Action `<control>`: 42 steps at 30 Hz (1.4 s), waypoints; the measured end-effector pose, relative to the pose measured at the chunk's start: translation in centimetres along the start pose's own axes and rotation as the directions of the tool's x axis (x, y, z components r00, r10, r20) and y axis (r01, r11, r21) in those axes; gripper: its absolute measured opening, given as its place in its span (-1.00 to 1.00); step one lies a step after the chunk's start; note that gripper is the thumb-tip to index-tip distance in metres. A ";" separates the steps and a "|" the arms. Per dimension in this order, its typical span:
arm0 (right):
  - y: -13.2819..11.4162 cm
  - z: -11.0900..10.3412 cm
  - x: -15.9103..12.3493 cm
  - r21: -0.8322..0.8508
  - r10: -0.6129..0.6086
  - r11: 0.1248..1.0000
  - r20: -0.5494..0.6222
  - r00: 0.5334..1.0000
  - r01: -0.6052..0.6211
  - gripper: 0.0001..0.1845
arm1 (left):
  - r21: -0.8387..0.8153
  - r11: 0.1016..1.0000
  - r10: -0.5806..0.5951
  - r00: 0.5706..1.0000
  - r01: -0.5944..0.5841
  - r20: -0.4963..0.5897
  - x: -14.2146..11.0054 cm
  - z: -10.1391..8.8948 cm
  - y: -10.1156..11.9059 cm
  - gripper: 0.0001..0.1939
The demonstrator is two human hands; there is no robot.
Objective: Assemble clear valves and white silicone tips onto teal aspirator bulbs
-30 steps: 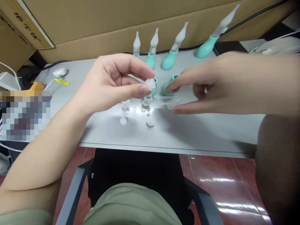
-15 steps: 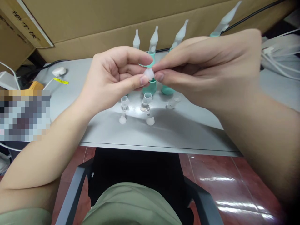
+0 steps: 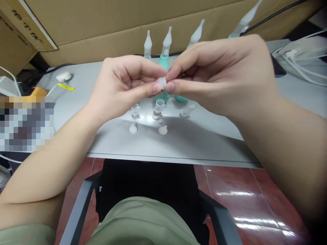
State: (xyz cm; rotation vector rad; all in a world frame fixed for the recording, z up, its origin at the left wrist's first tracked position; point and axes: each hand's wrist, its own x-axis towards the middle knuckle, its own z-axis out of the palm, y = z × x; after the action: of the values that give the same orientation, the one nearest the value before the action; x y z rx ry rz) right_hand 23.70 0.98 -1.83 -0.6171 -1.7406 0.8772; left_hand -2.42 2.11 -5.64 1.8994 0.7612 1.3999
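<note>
Now my right hand (image 3: 222,73), a second ago reaching out over the desk (image 3: 194,146), has joined my left (image 3: 122,80): both pinch the small white piece (image 3: 161,82) midair, so it's two-handed work; anything tinier between them I can't tell.

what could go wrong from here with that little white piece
The small white piece is pinched between fingertips of the left hand and right hand, so it might slip and drop. A fall could knock the clear cup standing on the table. The tiny round part nearby could easily roll off if bumped.
</note>
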 end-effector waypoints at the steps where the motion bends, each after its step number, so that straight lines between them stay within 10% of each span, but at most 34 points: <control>1: -0.1 0.0 0.0 -0.001 0.013 1.000 0.007 1.000 -0.013 -0.81 | 0.009 1.000 -0.014 1.000 0.014 -0.002 -0.1 0.0 0.2 -0.61; 24: 1.1 -0.4 -0.1 0.073 -0.070 0.995 0.111 0.991 0.062 -0.77 | -0.168 0.986 0.036 0.989 -0.012 0.144 0.0 0.9 1.2 -0.80; 32: 0.2 -0.6 -0.9 -0.051 -0.125 0.990 0.113 0.986 0.132 -0.74 | -0.152 0.988 -0.005 0.987 0.029 0.160 -0.2 0.7 2.7 -0.48; 42: -3.7 1.0 -0.4 -0.135 -0.126 0.981 0.086 0.988 0.137 -0.73 | -0.118 0.984 -0.134 0.991 0.135 0.020 -4.6 4.9 6.7 -0.46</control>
State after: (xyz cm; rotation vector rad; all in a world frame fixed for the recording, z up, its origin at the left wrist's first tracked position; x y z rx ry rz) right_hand 22.94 -1.81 0.66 -0.5587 -1.9025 0.6982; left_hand 1.63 -6.35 -4.16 1.7313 0.7680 1.3193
